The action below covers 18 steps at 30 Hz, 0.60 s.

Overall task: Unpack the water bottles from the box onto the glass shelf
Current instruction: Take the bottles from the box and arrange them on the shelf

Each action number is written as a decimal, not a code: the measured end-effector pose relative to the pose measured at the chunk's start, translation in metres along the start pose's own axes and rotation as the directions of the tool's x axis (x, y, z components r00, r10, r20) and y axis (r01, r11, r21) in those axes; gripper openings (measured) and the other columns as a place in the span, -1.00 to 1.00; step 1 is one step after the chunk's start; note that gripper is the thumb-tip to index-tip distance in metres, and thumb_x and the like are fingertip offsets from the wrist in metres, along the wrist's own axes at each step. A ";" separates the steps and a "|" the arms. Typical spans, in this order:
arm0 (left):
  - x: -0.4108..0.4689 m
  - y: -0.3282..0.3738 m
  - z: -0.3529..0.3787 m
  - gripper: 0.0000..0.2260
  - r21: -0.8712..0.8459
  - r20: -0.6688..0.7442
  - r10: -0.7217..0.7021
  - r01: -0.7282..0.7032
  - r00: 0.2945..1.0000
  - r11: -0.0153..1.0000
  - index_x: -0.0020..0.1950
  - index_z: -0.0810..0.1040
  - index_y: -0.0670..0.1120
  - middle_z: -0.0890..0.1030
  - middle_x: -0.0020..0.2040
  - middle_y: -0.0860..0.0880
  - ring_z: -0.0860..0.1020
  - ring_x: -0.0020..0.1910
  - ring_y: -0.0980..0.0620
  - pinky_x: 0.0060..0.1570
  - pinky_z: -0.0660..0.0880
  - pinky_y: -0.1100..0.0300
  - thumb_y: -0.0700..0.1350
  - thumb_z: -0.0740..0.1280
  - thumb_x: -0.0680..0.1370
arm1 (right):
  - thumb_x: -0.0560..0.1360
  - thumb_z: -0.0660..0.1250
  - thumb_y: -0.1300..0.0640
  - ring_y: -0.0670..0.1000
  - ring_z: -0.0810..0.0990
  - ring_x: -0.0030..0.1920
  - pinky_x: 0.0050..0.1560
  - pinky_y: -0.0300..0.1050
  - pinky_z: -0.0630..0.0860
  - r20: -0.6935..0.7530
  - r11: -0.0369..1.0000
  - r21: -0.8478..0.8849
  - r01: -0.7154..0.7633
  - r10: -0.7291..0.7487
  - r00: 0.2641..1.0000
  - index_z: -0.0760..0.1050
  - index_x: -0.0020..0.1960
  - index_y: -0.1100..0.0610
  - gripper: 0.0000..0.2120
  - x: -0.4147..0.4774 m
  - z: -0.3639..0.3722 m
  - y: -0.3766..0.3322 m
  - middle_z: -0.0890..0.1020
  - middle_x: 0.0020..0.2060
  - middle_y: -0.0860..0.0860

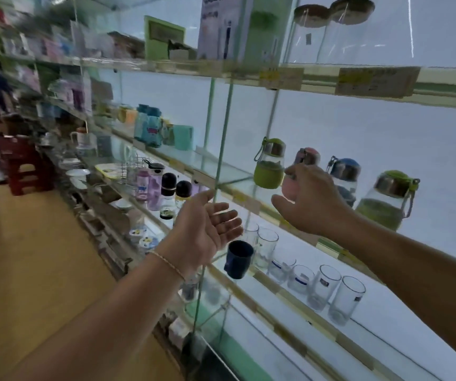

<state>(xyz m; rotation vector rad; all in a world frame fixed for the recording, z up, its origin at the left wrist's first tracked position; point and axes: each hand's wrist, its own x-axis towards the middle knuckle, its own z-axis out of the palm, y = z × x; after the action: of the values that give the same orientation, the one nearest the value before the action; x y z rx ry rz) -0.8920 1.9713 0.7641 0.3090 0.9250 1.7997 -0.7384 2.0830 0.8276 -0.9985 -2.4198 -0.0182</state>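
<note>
Several glass water bottles stand on the glass shelf (238,177): a green-sleeved one (269,167), a pink one (305,158) partly behind my right hand, a blue-capped one (343,174) and a larger green one (386,199). My right hand (309,200) hovers in front of the pink bottle with fingers relaxed, holding nothing. My left hand (207,226) is lower and to the left, palm up, fingers straight, empty. The box is out of view.
Drinking glasses (323,287) and a dark blue cup (238,259) stand on the shelf below. Glass jars (328,31) and a boxed product (221,26) sit on the shelf above. Vertical glass dividers (221,160) separate bays. A red stool (26,166) stands in the aisle at left.
</note>
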 end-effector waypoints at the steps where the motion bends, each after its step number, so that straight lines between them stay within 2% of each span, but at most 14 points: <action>1: -0.005 0.007 -0.015 -0.53 0.020 -0.025 0.019 -0.018 1.000 1.000 0.32 0.43 -0.32 0.50 0.28 -0.33 0.50 0.26 -0.32 0.23 0.47 -0.16 0.05 0.17 0.63 | 0.41 0.30 -0.22 0.13 0.43 0.16 0.17 0.01 0.38 0.017 1.000 -0.008 0.027 -0.026 1.000 0.42 0.14 0.09 -0.53 0.000 0.008 -0.011 0.48 0.12 0.04; 4: -0.021 0.027 -0.059 -0.56 0.081 -0.086 0.062 -0.055 0.994 0.995 0.25 0.48 -0.29 0.54 0.22 -0.30 0.54 0.19 -0.29 0.28 0.44 -0.19 0.07 0.17 0.63 | 0.46 0.36 -0.13 0.14 0.38 0.32 0.25 -0.01 0.33 0.060 0.996 0.085 0.040 -0.045 0.997 0.35 0.37 0.10 -0.44 -0.005 0.031 -0.045 0.44 0.28 0.08; 6: -0.032 0.037 -0.089 -0.58 0.123 -0.132 0.088 -0.072 0.987 0.990 0.25 0.49 -0.27 0.54 0.21 -0.28 0.54 0.17 -0.27 0.26 0.46 -0.18 0.06 0.17 0.63 | 0.47 0.37 -0.11 0.12 0.38 0.35 0.30 -0.02 0.35 0.083 0.988 0.144 0.049 -0.061 0.995 0.33 0.42 0.09 -0.41 -0.011 0.048 -0.067 0.41 0.35 0.10; 9: -0.046 0.046 -0.126 -0.59 0.187 -0.212 0.139 -0.100 0.967 0.977 0.25 0.49 -0.26 0.51 0.25 -0.27 0.54 0.11 -0.25 0.17 0.51 -0.14 0.05 0.18 0.63 | 0.47 0.38 -0.09 0.08 0.43 0.27 0.17 -0.11 0.35 0.156 0.975 0.218 0.045 -0.080 0.985 0.34 0.40 0.09 -0.43 -0.017 0.076 -0.094 0.44 0.29 0.08; 11: -0.054 0.046 -0.150 -0.62 0.226 -0.279 0.174 -0.111 0.944 0.968 0.21 0.49 -0.23 0.51 0.19 -0.26 0.53 0.01 -0.19 0.00 0.54 -0.08 0.06 0.19 0.62 | 0.47 0.38 -0.09 0.02 0.44 0.14 0.06 -0.14 0.33 0.206 0.964 0.263 0.035 -0.092 0.974 0.37 0.36 0.06 -0.48 -0.021 0.099 -0.109 0.45 0.20 0.03; 13: -0.061 0.038 -0.175 -0.67 0.253 -0.361 0.185 -0.095 0.914 0.963 0.11 0.51 -0.18 0.49 0.08 -0.19 0.50 -0.04 -0.15 -0.12 0.52 0.00 0.07 0.18 0.63 | 0.47 0.36 -0.12 0.00 0.44 0.08 0.11 -0.10 0.37 0.242 0.958 0.283 0.050 -0.122 0.963 0.38 0.30 0.04 -0.53 -0.030 0.124 -0.122 0.47 0.14 -0.01; 15: -0.067 0.024 -0.201 -0.70 0.245 -0.431 0.158 -0.053 0.888 0.968 0.05 0.50 -0.15 0.47 0.02 -0.15 0.46 -0.05 -0.14 -0.16 0.50 0.03 0.06 0.14 0.66 | 0.49 0.36 -0.11 0.05 0.47 0.16 0.18 -0.06 0.40 0.312 0.944 0.327 0.048 -0.156 0.937 0.38 0.33 0.07 -0.51 -0.042 0.152 -0.133 0.49 0.20 0.02; 18: -0.072 -0.003 -0.244 -0.67 0.195 -0.545 0.088 0.024 0.834 0.981 0.21 0.47 -0.19 0.50 0.15 -0.14 0.50 0.00 -0.15 -0.10 0.51 0.01 0.05 0.13 0.66 | 0.48 0.38 -0.06 0.01 0.49 0.19 0.16 -0.10 0.41 0.390 0.913 0.406 0.039 -0.212 0.896 0.42 0.34 0.08 -0.52 -0.063 0.192 -0.147 0.52 0.22 0.02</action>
<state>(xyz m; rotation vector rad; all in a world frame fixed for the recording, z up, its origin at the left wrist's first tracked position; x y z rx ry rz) -1.0051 1.7999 0.6136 -0.0933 1.5164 1.8655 -0.8855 1.9737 0.6585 -0.7076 -2.7200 0.6798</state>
